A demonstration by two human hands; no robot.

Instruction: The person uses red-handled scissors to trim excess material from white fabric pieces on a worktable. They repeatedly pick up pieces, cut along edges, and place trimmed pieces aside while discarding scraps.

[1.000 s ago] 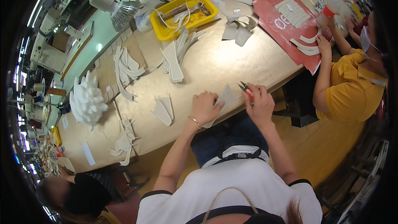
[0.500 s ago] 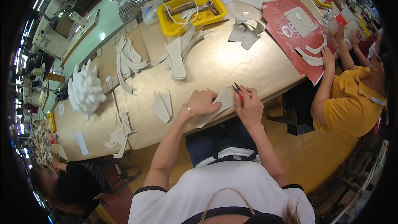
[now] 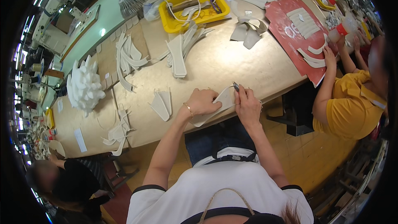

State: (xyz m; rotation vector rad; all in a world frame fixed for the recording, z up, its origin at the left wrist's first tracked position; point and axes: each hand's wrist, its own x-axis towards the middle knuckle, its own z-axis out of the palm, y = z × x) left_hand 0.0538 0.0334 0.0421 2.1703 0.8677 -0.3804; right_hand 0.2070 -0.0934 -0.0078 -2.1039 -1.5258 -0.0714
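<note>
At the table's near edge, my left hand is closed on a flat white cut piece with a stitched rim, pressing it against the tabletop. Small pliers-like nippers are gripped in my right hand. Their pointed jaws touch or nearly touch the far corner of the piece, and my fingers cover the handles. Two similar white pieces lie left of my left hand, with thread ends sticking out. Farther off rests a pile of long white pieces.
A yellow tray with cord and a small tool stands at the back, beside a lamp. White strips, a spiky white bundle and grey pieces lie about. A co-worker in yellow handles strips on a red sheet.
My right hand has turned slightly and closed further round the nippers; their red handle no longer shows. The left hand stays on the piece. The co-worker at right lifts a bottle slightly.
</note>
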